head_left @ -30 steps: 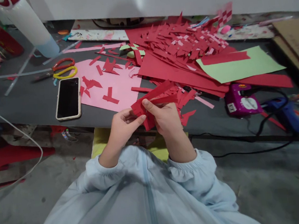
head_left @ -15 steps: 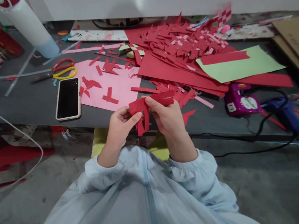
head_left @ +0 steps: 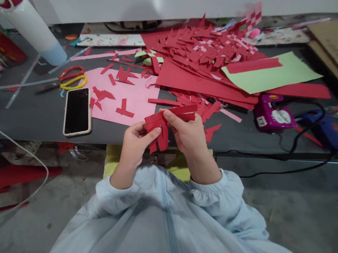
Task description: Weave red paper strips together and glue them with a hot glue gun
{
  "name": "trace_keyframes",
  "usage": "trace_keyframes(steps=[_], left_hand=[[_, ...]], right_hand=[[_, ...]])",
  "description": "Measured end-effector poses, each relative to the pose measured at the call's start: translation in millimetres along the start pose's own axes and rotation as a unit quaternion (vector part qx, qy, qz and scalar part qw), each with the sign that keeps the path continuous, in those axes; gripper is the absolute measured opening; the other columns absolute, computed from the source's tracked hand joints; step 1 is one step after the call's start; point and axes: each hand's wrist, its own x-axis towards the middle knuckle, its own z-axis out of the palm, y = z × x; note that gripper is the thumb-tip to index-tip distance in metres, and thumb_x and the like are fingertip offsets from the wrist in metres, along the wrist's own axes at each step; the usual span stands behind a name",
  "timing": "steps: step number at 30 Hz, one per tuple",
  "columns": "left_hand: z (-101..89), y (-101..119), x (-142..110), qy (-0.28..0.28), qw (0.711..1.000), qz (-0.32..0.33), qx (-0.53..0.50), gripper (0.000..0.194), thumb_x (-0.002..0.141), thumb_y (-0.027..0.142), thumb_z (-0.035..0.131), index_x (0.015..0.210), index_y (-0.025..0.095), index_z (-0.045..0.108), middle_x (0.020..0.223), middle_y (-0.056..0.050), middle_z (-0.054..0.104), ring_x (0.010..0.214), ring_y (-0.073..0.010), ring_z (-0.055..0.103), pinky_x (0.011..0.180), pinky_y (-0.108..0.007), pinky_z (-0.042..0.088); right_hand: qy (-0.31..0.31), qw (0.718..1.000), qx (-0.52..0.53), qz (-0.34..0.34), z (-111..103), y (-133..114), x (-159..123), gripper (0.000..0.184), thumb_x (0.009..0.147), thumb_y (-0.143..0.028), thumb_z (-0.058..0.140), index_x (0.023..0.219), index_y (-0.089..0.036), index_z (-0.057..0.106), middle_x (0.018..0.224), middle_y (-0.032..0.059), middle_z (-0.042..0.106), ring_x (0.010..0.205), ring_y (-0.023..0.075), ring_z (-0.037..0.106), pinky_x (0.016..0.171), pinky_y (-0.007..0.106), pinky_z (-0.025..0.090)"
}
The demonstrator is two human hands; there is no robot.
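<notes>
Clamps fingers of left hand and right hand on red paper strips, by the near edge of the table, right of the phone.

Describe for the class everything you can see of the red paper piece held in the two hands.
The red paper piece looks matte and thin, like card, with flat strips meeting in a block at its left. Some strips hang down from the block; others run out to the right. It is held up near the front edge of the dark desk. The left hand and right hand both grip it, thumbs on the near side, hiding some of it.
</notes>
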Motion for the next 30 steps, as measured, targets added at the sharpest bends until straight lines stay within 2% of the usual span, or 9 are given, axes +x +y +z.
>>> trace_keyframes(steps=[8, 15, 18, 23, 30], left_hand=[[0.4, -1.5, 0.1, -0.004, 1.000, 0.006, -0.012, 0.042, 0.054, 0.035, 0.092, 0.089, 0.018, 0.075, 0.085, -0.002, 0.077, 0.076, -0.0145, 0.069, 0.074, -0.026, 0.056], [2.0, -1.6, -0.6, 0.012, 0.999, -0.013, -0.041, 0.039, 0.053, 0.036, 0.093, 0.080, 0.017, 0.073, 0.076, 0.000, 0.074, 0.065, -0.0117, 0.065, 0.066, -0.025, 0.056], [0.6, -1.7, 0.2, 0.009, 1.000, -0.011, -0.028, 0.038, 0.055, 0.037, 0.092, 0.080, 0.017, 0.073, 0.076, 0.000, 0.074, 0.066, -0.0115, 0.065, 0.065, -0.024, 0.055], [1.2, -2.0, -0.6, -0.009, 1.000, 0.009, 0.014, 0.044, 0.057, 0.037, 0.091, 0.092, 0.018, 0.072, 0.085, -0.001, 0.074, 0.074, -0.0119, 0.066, 0.071, -0.023, 0.054], [5.6, -4.2, -0.2, 0.004, 1.000, 0.008, 0.010, 0.040, 0.058, 0.036, 0.090, 0.088, 0.017, 0.072, 0.081, 0.000, 0.073, 0.070, -0.0106, 0.064, 0.069, -0.022, 0.053]], right_hand=[[-0.002, 0.999, -0.034, -0.004, -0.1, 4.8, -0.5, 0.020, 0.065, -0.037, 0.084, 0.073, -0.021, 0.077, 0.074, -0.0006, 0.076, 0.067, 0.0143, 0.067, 0.068, 0.029, 0.058], [0.003, 1.000, -0.021, -0.009, -0.5, 5.1, -1.5, 0.019, 0.066, -0.037, 0.084, 0.073, -0.020, 0.076, 0.071, -0.0012, 0.075, 0.065, 0.0131, 0.066, 0.069, 0.029, 0.057], [0.002, 0.999, -0.032, -0.015, -0.5, 5.2, -0.7, 0.020, 0.065, -0.039, 0.084, 0.072, -0.021, 0.076, 0.073, -0.0004, 0.075, 0.068, 0.0147, 0.067, 0.072, 0.031, 0.058], [-0.010, 0.999, -0.030, -0.004, -0.9, 7.1, -1.8, 0.019, 0.066, -0.038, 0.084, 0.073, -0.021, 0.077, 0.070, -0.0007, 0.075, 0.066, 0.0145, 0.067, 0.070, 0.030, 0.058], [-0.026, 0.999, -0.026, 0.007, 0.0, 7.3, -2.8, 0.023, 0.069, -0.041, 0.081, 0.077, -0.021, 0.078, 0.075, 0.0004, 0.076, 0.068, 0.0155, 0.069, 0.068, 0.031, 0.058]])
